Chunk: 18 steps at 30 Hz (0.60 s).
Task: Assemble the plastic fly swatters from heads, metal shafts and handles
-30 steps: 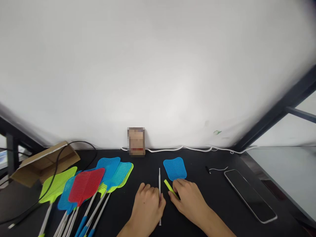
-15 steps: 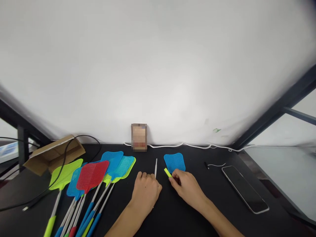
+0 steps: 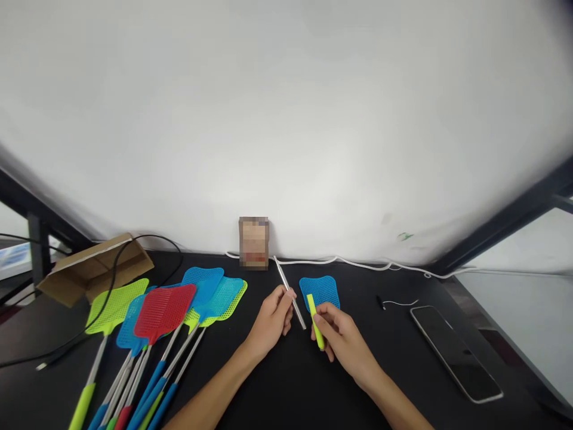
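My left hand (image 3: 271,319) grips a thin silver metal rod (image 3: 286,287), lifted off the black table and slanting up toward the wall. My right hand (image 3: 336,337) pinches a short yellow-green plastic handle grip (image 3: 315,318), held just right of the rod's lower end. A loose blue mesh swatter head (image 3: 320,290) lies flat on the table right behind my right hand's fingers.
A fan of finished fly swatters (image 3: 165,310) in blue, red and yellow-green lies at the left. An open cardboard box (image 3: 96,269) with a black cable over it sits far left. A phone (image 3: 455,350) lies at the right, a white cable (image 3: 358,263) along the wall, and a small pixelated card (image 3: 253,242) leans there.
My left hand has picked the metal rod up from the table and tilted it upward. My right hand has lifted the yellow-green grip and brought it beside the rod.
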{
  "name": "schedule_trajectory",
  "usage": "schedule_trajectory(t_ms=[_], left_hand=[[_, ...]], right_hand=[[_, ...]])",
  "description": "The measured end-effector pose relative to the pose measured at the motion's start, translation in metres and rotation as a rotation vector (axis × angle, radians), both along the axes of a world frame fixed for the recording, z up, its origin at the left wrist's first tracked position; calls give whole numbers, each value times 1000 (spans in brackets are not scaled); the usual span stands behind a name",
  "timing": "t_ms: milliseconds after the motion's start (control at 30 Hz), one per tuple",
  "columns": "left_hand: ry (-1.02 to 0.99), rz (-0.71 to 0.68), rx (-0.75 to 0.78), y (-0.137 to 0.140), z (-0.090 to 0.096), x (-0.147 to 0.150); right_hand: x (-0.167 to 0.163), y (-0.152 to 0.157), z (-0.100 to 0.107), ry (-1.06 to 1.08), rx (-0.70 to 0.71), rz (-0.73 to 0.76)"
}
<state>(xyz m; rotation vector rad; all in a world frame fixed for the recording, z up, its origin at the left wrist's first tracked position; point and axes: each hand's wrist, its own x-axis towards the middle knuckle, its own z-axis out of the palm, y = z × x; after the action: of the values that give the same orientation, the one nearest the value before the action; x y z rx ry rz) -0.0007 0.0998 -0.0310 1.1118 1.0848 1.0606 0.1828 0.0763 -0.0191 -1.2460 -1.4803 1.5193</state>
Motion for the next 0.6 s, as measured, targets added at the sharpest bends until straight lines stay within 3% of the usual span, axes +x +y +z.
schedule_trajectory(t_ms=[233,433,600], left_hand=[[-139,75,6,-4,-2,-3],[-195,141,1,-3,-3,-1],[-213,114,4,-4,-3,0]], right_hand=[[9,-9,23,-238,135,271],[9,-11,30,-249,114,314],[7,-12,27,-258,132,294]])
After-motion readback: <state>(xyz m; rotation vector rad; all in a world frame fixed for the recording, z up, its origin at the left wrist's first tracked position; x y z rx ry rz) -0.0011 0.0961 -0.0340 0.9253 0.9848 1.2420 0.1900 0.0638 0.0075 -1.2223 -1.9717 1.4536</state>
